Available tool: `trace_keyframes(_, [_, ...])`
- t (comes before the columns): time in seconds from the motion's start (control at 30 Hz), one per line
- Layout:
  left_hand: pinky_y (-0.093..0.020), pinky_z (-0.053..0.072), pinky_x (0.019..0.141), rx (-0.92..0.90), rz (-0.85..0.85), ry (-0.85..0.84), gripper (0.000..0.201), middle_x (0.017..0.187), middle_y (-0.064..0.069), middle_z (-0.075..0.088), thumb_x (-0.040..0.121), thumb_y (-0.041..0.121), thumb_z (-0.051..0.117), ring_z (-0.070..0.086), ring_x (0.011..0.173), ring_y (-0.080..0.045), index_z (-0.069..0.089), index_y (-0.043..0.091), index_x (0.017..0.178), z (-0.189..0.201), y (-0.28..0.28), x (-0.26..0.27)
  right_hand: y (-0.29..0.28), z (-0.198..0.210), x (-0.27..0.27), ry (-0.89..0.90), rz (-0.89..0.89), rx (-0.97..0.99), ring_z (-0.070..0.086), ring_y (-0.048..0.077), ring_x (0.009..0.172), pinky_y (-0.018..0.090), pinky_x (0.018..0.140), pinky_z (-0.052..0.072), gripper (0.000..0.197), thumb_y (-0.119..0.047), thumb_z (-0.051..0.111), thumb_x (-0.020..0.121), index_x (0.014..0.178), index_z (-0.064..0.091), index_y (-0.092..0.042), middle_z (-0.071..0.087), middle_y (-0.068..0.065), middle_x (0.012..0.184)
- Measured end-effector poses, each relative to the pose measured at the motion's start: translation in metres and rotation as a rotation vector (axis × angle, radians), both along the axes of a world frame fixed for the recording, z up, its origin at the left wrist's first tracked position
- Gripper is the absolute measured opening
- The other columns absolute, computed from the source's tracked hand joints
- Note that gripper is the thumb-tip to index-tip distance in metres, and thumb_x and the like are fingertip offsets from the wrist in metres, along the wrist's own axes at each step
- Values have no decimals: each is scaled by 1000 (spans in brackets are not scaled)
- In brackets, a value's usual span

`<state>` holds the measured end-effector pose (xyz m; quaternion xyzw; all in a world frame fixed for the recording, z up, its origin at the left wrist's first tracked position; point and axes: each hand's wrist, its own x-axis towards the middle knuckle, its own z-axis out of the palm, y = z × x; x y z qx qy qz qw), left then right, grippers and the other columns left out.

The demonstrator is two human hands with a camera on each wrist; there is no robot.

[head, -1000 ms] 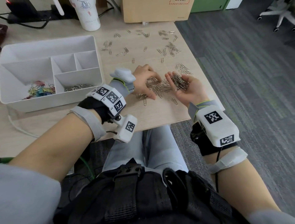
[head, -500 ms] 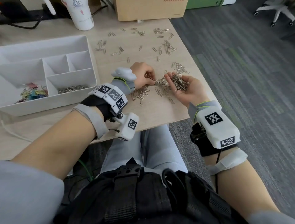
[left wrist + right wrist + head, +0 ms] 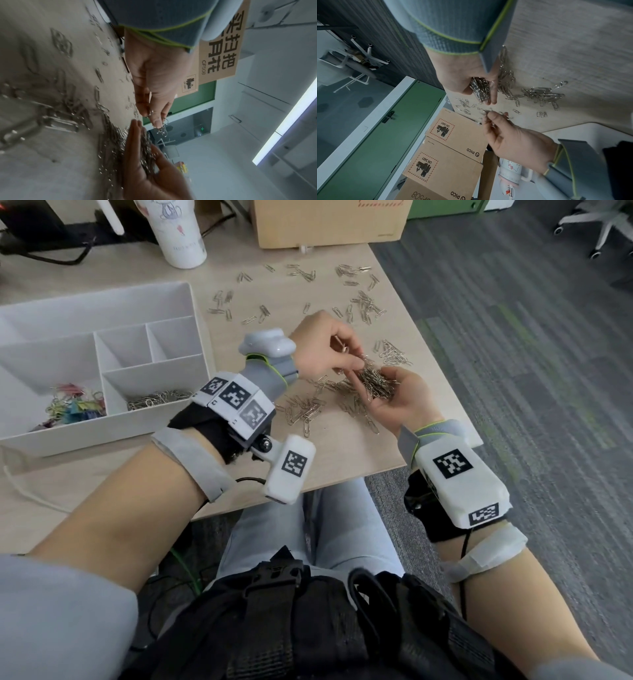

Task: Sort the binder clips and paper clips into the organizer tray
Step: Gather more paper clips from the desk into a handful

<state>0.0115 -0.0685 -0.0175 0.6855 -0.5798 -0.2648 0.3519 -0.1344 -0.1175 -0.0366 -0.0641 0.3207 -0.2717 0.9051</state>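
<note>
My right hand [image 3: 387, 392] lies palm up just above the table edge, fingers nearly straight, carrying a heap of silver paper clips [image 3: 375, 380]. My left hand [image 3: 352, 359] hovers right over that palm and pinches a few paper clips [image 3: 161, 128] between thumb and fingertips. In the right wrist view the left hand [image 3: 488, 115] hangs just beyond the right fingertips [image 3: 493, 100]. A loose pile of paper clips [image 3: 308, 409] lies on the table under both hands. The white organizer tray [image 3: 191, 313] stands at the left, with coloured binder clips [image 3: 73, 405] and paper clips [image 3: 157, 398] in separate front compartments.
More paper clips [image 3: 359, 302] are scattered over the far right of the table. A white cup [image 3: 181, 234] and a cardboard box [image 3: 329, 224] stand at the back. The table's right edge [image 3: 442, 371] drops to grey carpet. A white cable [image 3: 30, 491] runs by the tray.
My left hand has risen from the pile on the table with a few clips and now hangs over the right palm. The right hand has stayed cupped with its heap.
</note>
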Motion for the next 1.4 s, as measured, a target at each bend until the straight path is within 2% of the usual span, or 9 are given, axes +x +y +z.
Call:
trace_keyframes(0.13, [-19, 45, 68, -25, -83, -68, 12, 71, 3, 67, 72, 16, 76, 57, 63, 1, 73, 14, 83, 7, -11, -22, 2, 3, 8, 47, 37, -88, 68, 30, 66, 38, 56, 58, 29, -1, 31, 94, 88, 58, 2, 69, 21, 70])
trace_keyframes(0.2, [-24, 48, 76, -42, -91, -106, 13, 84, -8, 72, 72, 16, 75, 63, 73, -14, 73, 11, 84, 7, -14, -30, -1, 0, 11, 24, 20, -67, 67, 17, 84, 33, 53, 57, 35, -4, 26, 98, 86, 59, -2, 68, 17, 63])
trace_keyframes(0.3, [-20, 47, 73, -48, -96, -101, 15, 89, -10, 70, 71, 16, 75, 60, 71, -12, 74, 12, 85, 5, -19, -33, -5, -2, 10, -13, 11, -51, 35, -5, 120, 22, 51, 51, 44, -8, 22, 100, 72, 55, -4, 58, 10, 54])
trace_keyframes(0.43, [-12, 48, 67, -50, -136, -62, 16, 84, -6, 69, 71, 13, 75, 59, 66, -2, 74, 14, 87, 7, -20, -30, -11, 0, 8, 55, -10, -77, 54, 21, 119, 31, 69, 57, 32, -8, 28, 98, 89, 59, -3, 61, 12, 90])
trace_keyframes(0.67, [-28, 52, 75, -166, 35, -47, 18, 83, 2, 67, 72, 17, 63, 61, 70, -11, 74, 14, 85, 8, -33, -15, -15, 3, -6, -11, -69, 2, 60, 40, 83, 48, 72, 53, 27, 0, 37, 94, 84, 58, 14, 64, 29, 74])
trace_keyframes(0.93, [-13, 20, 104, 165, -189, -299, 40, 139, -15, 47, 87, -2, 46, 40, 132, -24, 55, 3, 125, -12, -64, -29, -33, -3, -29, -2, -117, 24, 66, 44, 66, 46, 75, 53, 30, -3, 32, 95, 88, 56, 14, 66, 31, 75])
trace_keyframes(1.03, [-23, 13, 113, 284, -270, -333, 50, 147, -12, 37, 84, 16, 39, 27, 141, -21, 47, 7, 132, -14, -63, -37, -35, -4, -34, -2, -139, 21, 61, 43, 81, 48, 74, 52, 30, -4, 32, 95, 91, 55, 15, 65, 32, 78])
trace_keyframes(1.17, [-37, 38, 101, 257, -332, -328, 64, 131, -14, 54, 63, 45, 51, 48, 123, -27, 62, 8, 114, -18, -54, -35, -35, -6, -36, 23, -163, 33, 59, 44, 84, 51, 72, 51, 33, -5, 33, 97, 87, 56, 15, 64, 33, 78])
trace_keyframes(1.4, [-31, 41, 85, 175, -312, -365, 38, 113, -8, 64, 69, 35, 64, 59, 100, -29, 71, 15, 100, -24, -25, -14, -24, -4, -32, 60, -164, 28, 58, 42, 83, 54, 78, 50, 33, -5, 30, 97, 88, 56, 14, 63, 33, 75])
